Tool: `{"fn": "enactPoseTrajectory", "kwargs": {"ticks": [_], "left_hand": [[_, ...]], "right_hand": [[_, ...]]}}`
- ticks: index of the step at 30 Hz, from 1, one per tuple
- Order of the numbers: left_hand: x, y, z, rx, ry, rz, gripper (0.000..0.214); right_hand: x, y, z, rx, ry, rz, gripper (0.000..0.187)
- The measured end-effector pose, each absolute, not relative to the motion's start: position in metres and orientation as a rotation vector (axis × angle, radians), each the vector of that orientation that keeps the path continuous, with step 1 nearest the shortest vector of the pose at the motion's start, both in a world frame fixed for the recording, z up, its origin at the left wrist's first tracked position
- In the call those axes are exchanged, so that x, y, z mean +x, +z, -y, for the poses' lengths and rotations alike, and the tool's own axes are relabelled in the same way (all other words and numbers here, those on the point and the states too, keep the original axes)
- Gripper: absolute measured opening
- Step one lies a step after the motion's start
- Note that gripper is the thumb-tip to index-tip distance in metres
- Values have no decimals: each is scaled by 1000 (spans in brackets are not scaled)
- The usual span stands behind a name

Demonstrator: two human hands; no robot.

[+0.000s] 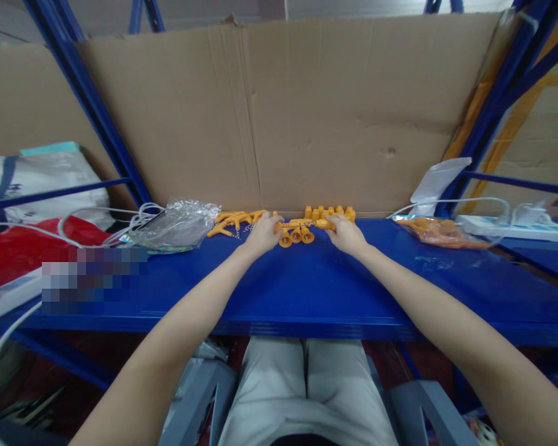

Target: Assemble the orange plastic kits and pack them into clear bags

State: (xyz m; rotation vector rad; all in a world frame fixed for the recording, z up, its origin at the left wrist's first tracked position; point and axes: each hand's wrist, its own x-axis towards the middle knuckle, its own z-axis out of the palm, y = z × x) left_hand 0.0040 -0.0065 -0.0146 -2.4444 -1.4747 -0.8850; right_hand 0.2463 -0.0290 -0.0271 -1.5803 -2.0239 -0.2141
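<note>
My left hand [262, 234] is closed on an orange-handled corkscrew [280, 227], whose metal spiral points right. Facing it, my right hand [348, 235] grips an orange plastic piece [324, 223] near the spiral's tip; whether the two touch I cannot tell. Just below and between my hands, several orange cone-shaped plastic pieces [296, 235] lie with their wide openings toward me. More orange-handled corkscrews [235, 220] are heaped beyond my left hand. Behind my right hand stands a group of orange plastic pieces [337, 212], partly hidden by it.
A blue shelf top [288, 285] carries everything, with a cardboard sheet [335, 118] behind it. Clear plastic bags [181, 224] lie at left near white cables and a red bag [41, 248]. At right are a bag of orange parts [439, 231] and a white power strip [516, 227].
</note>
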Motion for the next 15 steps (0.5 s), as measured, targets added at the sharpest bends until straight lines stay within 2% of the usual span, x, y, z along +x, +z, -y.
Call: {"fn": "enactPoseTrajectory", "kwargs": {"ticks": [15], "left_hand": [[12,-18,13,-2511,-916,1339,32]], "right_hand": [[229,-20,47,-1504,-326,2197,53]]}}
